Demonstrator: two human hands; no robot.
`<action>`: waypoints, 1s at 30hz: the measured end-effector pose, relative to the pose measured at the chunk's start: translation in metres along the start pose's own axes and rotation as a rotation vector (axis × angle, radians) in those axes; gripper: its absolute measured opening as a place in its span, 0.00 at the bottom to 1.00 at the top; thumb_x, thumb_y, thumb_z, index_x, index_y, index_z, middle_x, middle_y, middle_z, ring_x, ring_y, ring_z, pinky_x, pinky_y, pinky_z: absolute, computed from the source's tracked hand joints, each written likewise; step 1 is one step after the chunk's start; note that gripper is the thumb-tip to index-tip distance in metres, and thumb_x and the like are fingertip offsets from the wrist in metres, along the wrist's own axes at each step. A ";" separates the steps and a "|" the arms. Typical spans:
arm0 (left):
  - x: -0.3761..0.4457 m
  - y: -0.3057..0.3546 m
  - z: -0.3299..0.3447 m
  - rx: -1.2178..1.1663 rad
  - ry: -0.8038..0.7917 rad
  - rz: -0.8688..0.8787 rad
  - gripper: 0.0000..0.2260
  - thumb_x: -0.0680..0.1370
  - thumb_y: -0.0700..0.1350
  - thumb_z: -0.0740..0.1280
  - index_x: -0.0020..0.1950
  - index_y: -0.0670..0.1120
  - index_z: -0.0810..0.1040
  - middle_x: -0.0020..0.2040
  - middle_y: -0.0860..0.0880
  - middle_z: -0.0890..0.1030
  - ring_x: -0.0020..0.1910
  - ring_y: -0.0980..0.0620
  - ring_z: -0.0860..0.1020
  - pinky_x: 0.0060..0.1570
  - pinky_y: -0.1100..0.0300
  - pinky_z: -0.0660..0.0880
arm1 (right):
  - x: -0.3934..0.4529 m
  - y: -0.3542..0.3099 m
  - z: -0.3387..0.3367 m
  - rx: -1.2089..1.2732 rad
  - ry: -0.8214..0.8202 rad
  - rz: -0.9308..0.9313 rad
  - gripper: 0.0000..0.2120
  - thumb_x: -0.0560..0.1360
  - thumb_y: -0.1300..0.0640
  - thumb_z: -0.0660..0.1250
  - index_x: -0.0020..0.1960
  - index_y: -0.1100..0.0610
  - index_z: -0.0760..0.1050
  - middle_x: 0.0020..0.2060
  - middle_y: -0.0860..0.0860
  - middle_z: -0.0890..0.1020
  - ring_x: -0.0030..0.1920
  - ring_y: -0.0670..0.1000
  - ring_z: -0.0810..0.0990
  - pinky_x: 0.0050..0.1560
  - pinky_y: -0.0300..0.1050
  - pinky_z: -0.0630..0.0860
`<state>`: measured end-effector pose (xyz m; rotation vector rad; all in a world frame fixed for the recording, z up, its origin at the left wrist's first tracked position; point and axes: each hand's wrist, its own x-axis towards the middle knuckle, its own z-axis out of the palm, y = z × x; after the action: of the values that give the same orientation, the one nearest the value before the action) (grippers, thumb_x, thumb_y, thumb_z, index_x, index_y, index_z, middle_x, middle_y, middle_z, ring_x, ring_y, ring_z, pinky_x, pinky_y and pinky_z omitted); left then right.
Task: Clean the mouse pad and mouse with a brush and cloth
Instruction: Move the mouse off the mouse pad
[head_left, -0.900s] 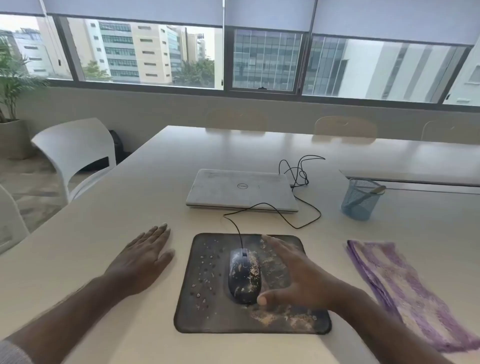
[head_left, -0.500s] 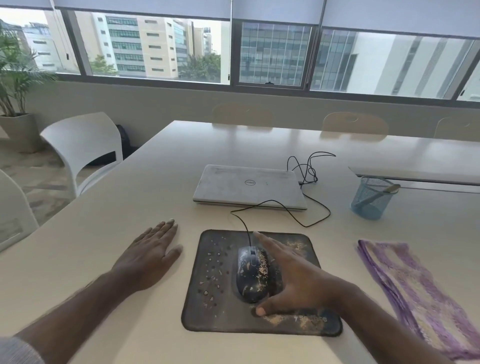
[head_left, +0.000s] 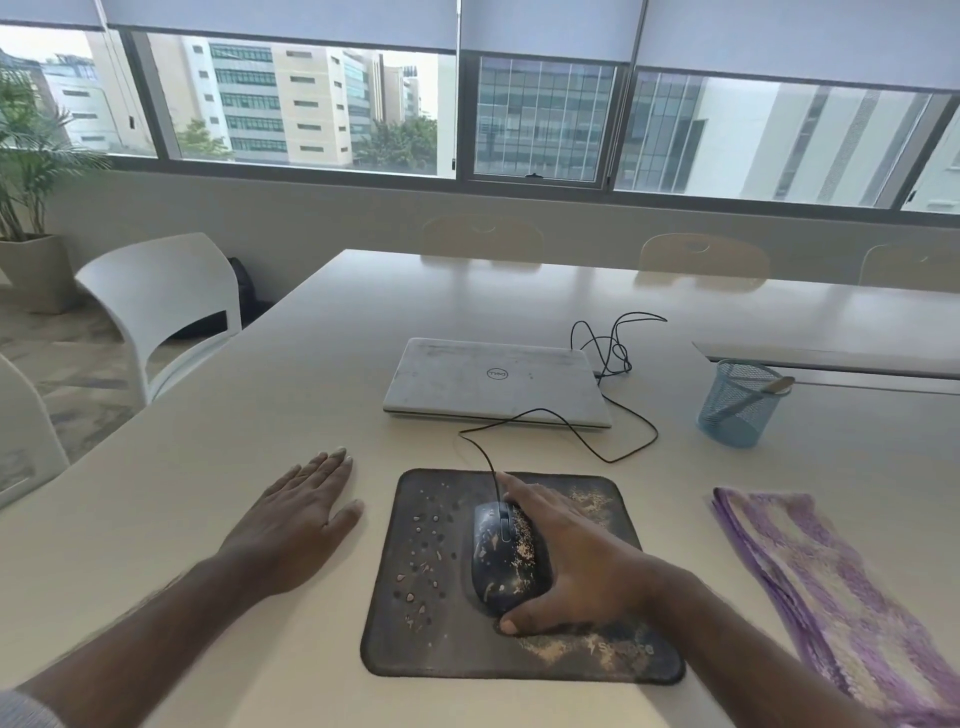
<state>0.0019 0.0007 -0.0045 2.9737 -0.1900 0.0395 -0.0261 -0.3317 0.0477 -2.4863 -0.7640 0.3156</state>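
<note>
Right hand (head_left: 576, 566) now wrapped round the mouse (head_left: 506, 558), thumb curled under its near end, grip closed on it (hovering above it a moment ago). Left hand (head_left: 296, 525) flat on the counter (head_left: 291, 364), fingers straight. Dirty mouse pad (head_left: 431, 587) at lower centre. Striped cloth (head_left: 831, 582) lower right. Blue mesh cup (head_left: 737, 402) right of centre, holding a brush (head_left: 763, 392).

A dark mouse pad (head_left: 441, 639) is lying flat on the table, sprinkled with crumbs and tan dust. A black wired mouse (head_left: 498, 561), speckled with the same dust, is sitting on its middle. A folded purple-and-cream striped cloth (head_left: 810, 582) is lying to the pad's right, and a brush handle (head_left: 756, 397) is leaning in a blue mesh cup (head_left: 737, 410) beyond it.
</note>
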 end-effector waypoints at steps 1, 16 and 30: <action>0.000 0.000 0.000 -0.004 0.002 -0.001 0.39 0.73 0.68 0.36 0.81 0.51 0.43 0.79 0.57 0.41 0.76 0.64 0.39 0.75 0.63 0.38 | 0.000 0.000 0.001 0.003 0.010 0.001 0.61 0.60 0.38 0.80 0.78 0.41 0.42 0.73 0.40 0.59 0.75 0.46 0.55 0.77 0.48 0.56; 0.000 0.001 -0.004 -0.024 -0.008 0.007 0.36 0.76 0.66 0.40 0.81 0.50 0.44 0.80 0.55 0.43 0.78 0.61 0.41 0.76 0.61 0.39 | 0.012 -0.009 0.000 0.086 0.128 -0.014 0.61 0.56 0.36 0.80 0.78 0.41 0.47 0.71 0.40 0.64 0.72 0.46 0.62 0.74 0.50 0.64; -0.012 -0.084 -0.025 -0.012 0.010 -0.057 0.45 0.68 0.71 0.36 0.81 0.50 0.48 0.81 0.55 0.47 0.78 0.60 0.43 0.76 0.61 0.40 | 0.078 -0.044 0.009 0.101 0.168 -0.073 0.63 0.52 0.31 0.80 0.78 0.41 0.50 0.68 0.40 0.68 0.71 0.46 0.66 0.72 0.53 0.66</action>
<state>0.0008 0.0882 0.0063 2.9649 -0.1031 0.0463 0.0138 -0.2516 0.0585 -2.3494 -0.7491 0.1145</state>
